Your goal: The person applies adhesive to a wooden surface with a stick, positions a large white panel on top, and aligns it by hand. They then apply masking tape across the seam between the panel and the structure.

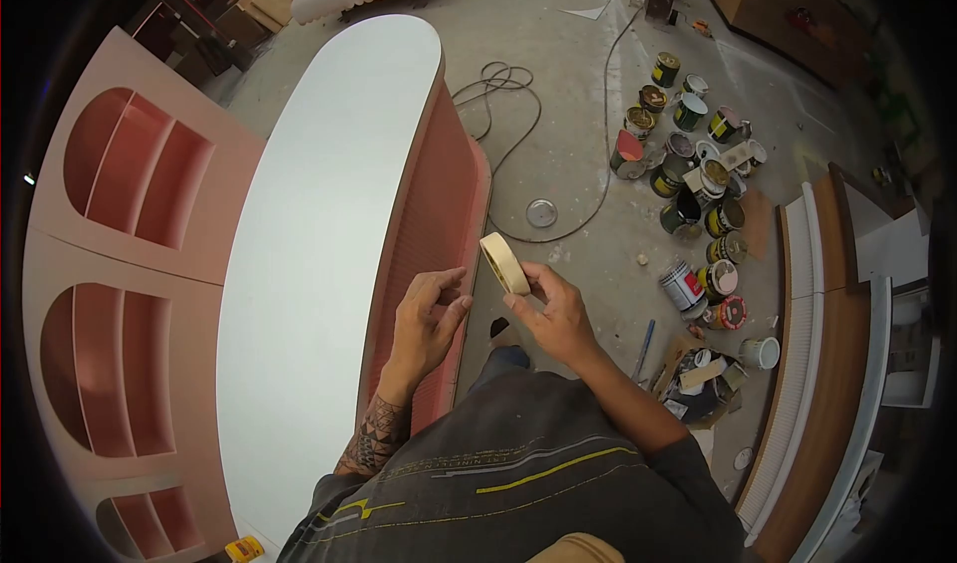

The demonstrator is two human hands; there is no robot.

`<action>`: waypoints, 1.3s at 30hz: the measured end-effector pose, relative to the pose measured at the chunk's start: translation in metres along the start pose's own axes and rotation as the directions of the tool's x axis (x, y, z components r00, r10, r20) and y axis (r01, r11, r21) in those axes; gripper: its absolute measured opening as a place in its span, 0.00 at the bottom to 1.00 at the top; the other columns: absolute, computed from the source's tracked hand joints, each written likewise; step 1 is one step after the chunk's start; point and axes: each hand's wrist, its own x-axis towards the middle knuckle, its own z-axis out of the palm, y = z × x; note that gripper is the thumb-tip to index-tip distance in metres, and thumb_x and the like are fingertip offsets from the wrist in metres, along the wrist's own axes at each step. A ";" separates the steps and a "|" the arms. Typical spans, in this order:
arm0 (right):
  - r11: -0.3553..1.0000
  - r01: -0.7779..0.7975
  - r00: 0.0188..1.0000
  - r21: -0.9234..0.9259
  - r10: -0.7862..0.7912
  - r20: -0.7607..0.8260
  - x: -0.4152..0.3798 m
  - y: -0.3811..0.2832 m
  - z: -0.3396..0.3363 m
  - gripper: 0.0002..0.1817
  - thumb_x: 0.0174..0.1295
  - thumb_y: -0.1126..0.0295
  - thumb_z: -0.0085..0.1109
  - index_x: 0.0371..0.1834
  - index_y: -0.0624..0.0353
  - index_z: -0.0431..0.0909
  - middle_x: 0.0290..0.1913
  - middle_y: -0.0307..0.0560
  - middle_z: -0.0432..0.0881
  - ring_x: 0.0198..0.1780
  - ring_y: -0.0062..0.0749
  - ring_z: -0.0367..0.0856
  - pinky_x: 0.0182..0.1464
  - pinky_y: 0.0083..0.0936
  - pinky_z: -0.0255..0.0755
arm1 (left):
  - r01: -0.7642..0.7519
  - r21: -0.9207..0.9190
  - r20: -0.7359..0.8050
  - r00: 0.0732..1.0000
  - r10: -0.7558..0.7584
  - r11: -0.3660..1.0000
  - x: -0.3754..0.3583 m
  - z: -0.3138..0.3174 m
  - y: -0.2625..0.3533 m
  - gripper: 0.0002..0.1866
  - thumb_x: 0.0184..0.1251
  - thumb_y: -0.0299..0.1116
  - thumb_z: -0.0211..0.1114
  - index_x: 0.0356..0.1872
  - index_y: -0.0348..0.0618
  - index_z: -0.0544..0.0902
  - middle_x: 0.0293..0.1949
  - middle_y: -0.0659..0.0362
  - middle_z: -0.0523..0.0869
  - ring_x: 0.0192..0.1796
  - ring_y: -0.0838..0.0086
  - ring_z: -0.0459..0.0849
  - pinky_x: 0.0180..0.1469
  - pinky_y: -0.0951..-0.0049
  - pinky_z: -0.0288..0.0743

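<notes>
A roll of cream masking tape (pixel 505 263) is gripped at its lower right side by my right hand (pixel 554 316), the thumb against its near edge. To the left of the roll, my left hand (pixel 426 321) is raised with its fingers bent and the thumb apart from them. No object shows in it, and it does not touch the roll. Both hands are beside the long counter with a white rounded top (pixel 309 244) and pink ribbed side (pixel 414 224). The left hand is nearest the counter's edge.
Pink shelving units with arched openings (pixel 189 269) lie along the left. Several paint cans (pixel 688 179) crowd the floor at right, near wooden panels (pixel 837 364). A dark cable (pixel 598 194) runs across the floor past a round lid (pixel 541 212). A yellow bottle (pixel 243 549) is at bottom left.
</notes>
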 end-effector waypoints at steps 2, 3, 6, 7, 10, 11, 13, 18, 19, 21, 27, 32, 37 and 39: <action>0.963 0.132 0.990 -0.234 -0.139 -0.013 0.024 -0.002 -0.001 0.23 0.68 0.71 0.73 0.64 0.66 0.80 0.49 0.60 0.90 0.53 0.50 0.91 0.58 0.40 0.82 | -0.014 -0.075 0.011 1.000 0.015 0.997 0.031 -0.004 -0.008 0.20 0.75 0.28 0.74 0.64 0.37 0.85 0.54 0.51 0.88 0.49 0.66 0.91 0.53 0.66 0.87; 0.959 0.130 0.990 -0.251 -0.137 -0.013 0.036 -0.002 -0.001 0.23 0.68 0.71 0.73 0.64 0.66 0.80 0.49 0.60 0.90 0.53 0.50 0.91 0.58 0.40 0.82 | -0.008 -0.131 0.030 0.999 0.012 0.991 0.044 -0.007 -0.011 0.20 0.74 0.28 0.75 0.64 0.37 0.85 0.53 0.51 0.88 0.49 0.66 0.91 0.53 0.66 0.87; 0.887 0.169 0.980 -0.430 -0.198 -0.024 0.070 -0.003 0.003 0.24 0.66 0.72 0.74 0.64 0.67 0.80 0.51 0.62 0.89 0.54 0.55 0.90 0.57 0.40 0.81 | -0.132 -0.131 0.081 0.986 0.143 0.983 0.091 -0.012 -0.019 0.20 0.74 0.27 0.74 0.64 0.37 0.85 0.53 0.51 0.88 0.50 0.65 0.91 0.54 0.67 0.87; 0.930 0.073 0.995 -0.360 -0.091 -0.034 0.081 -0.008 0.005 0.24 0.67 0.73 0.72 0.65 0.68 0.80 0.54 0.62 0.89 0.55 0.51 0.91 0.58 0.40 0.82 | -0.133 -0.145 0.084 0.986 0.146 0.980 0.106 -0.013 -0.023 0.20 0.74 0.27 0.74 0.64 0.37 0.85 0.53 0.51 0.88 0.50 0.65 0.91 0.54 0.67 0.87; 0.980 -0.165 0.986 -0.111 0.162 -0.035 0.109 -0.003 0.006 0.27 0.68 0.76 0.69 0.71 0.68 0.78 0.59 0.61 0.88 0.58 0.44 0.91 0.59 0.37 0.83 | -0.136 -0.189 0.170 0.971 0.168 0.973 0.139 -0.011 -0.033 0.19 0.74 0.26 0.74 0.63 0.37 0.85 0.52 0.51 0.88 0.50 0.65 0.92 0.54 0.67 0.87; 0.954 -0.289 0.957 0.076 0.290 0.002 0.117 0.000 0.005 0.29 0.69 0.77 0.67 0.75 0.69 0.76 0.62 0.61 0.88 0.59 0.41 0.91 0.60 0.35 0.83 | -0.171 -0.206 0.176 0.962 0.208 0.964 0.149 -0.007 -0.040 0.19 0.74 0.26 0.74 0.63 0.37 0.85 0.53 0.51 0.88 0.51 0.65 0.92 0.54 0.67 0.88; 0.934 -0.271 0.960 0.231 0.279 -0.001 0.129 0.004 0.003 0.32 0.69 0.78 0.66 0.77 0.69 0.73 0.63 0.61 0.88 0.60 0.39 0.90 0.61 0.34 0.83 | -0.208 -0.229 0.194 0.948 0.254 0.951 0.165 0.001 -0.045 0.19 0.74 0.25 0.74 0.63 0.37 0.85 0.53 0.51 0.88 0.51 0.65 0.92 0.53 0.67 0.88; 0.892 -0.210 0.969 0.400 0.244 -0.037 0.160 0.018 -0.015 0.35 0.70 0.79 0.64 0.81 0.71 0.67 0.62 0.61 0.89 0.60 0.40 0.91 0.62 0.32 0.85 | -0.194 -0.231 0.168 0.957 0.236 0.953 0.200 0.031 -0.044 0.20 0.70 0.24 0.76 0.63 0.40 0.86 0.56 0.51 0.86 0.51 0.65 0.92 0.54 0.65 0.88; 0.955 -0.219 0.969 0.202 0.238 -0.074 0.166 0.012 -0.022 0.35 0.70 0.79 0.63 0.81 0.72 0.67 0.61 0.62 0.89 0.60 0.42 0.91 0.61 0.33 0.85 | -0.195 -0.231 0.171 0.956 0.237 0.953 0.209 0.038 -0.042 0.20 0.70 0.24 0.76 0.63 0.40 0.86 0.56 0.51 0.86 0.51 0.65 0.92 0.54 0.65 0.88; 0.975 -0.221 0.971 -0.005 0.219 -0.097 0.184 0.010 -0.040 0.35 0.70 0.79 0.63 0.81 0.73 0.67 0.61 0.63 0.88 0.61 0.43 0.91 0.59 0.34 0.86 | -0.281 -0.125 0.077 0.953 0.292 0.951 0.230 0.052 -0.038 0.25 0.68 0.23 0.77 0.66 0.41 0.83 0.55 0.50 0.86 0.50 0.66 0.91 0.54 0.64 0.88; 0.975 -0.069 0.997 -0.211 0.063 -0.034 0.249 0.042 -0.112 0.33 0.68 0.79 0.65 0.77 0.74 0.70 0.58 0.67 0.88 0.56 0.48 0.93 0.58 0.36 0.87 | -0.136 -0.268 0.158 0.970 0.183 0.954 0.305 0.102 -0.017 0.38 0.70 0.20 0.74 0.80 0.45 0.73 0.53 0.48 0.86 0.55 0.60 0.89 0.56 0.63 0.88; 0.964 0.025 0.996 -0.265 -0.002 0.086 0.315 0.053 -0.192 0.33 0.61 0.81 0.65 0.74 0.71 0.74 0.53 0.62 0.87 0.51 0.50 0.92 0.53 0.38 0.86 | -0.051 -0.171 0.123 0.990 0.073 0.984 0.370 0.147 0.006 0.40 0.70 0.21 0.75 0.83 0.49 0.71 0.51 0.51 0.89 0.51 0.61 0.91 0.53 0.64 0.88; 0.975 0.036 0.978 -0.217 0.010 0.206 0.355 0.056 -0.226 0.33 0.60 0.82 0.64 0.73 0.70 0.74 0.52 0.61 0.86 0.49 0.49 0.91 0.52 0.38 0.85 | 0.001 -0.122 0.108 0.994 0.013 0.992 0.400 0.176 0.005 0.37 0.70 0.24 0.77 0.80 0.50 0.76 0.48 0.57 0.92 0.48 0.72 0.92 0.53 0.70 0.90; 0.982 0.002 0.975 -0.191 0.041 0.220 0.366 0.062 -0.231 0.32 0.60 0.82 0.64 0.72 0.71 0.74 0.51 0.61 0.86 0.48 0.50 0.90 0.52 0.39 0.85 | 0.041 -0.119 0.086 0.996 -0.030 0.992 0.408 0.180 0.004 0.37 0.69 0.24 0.77 0.79 0.51 0.78 0.46 0.57 0.93 0.47 0.71 0.93 0.52 0.69 0.89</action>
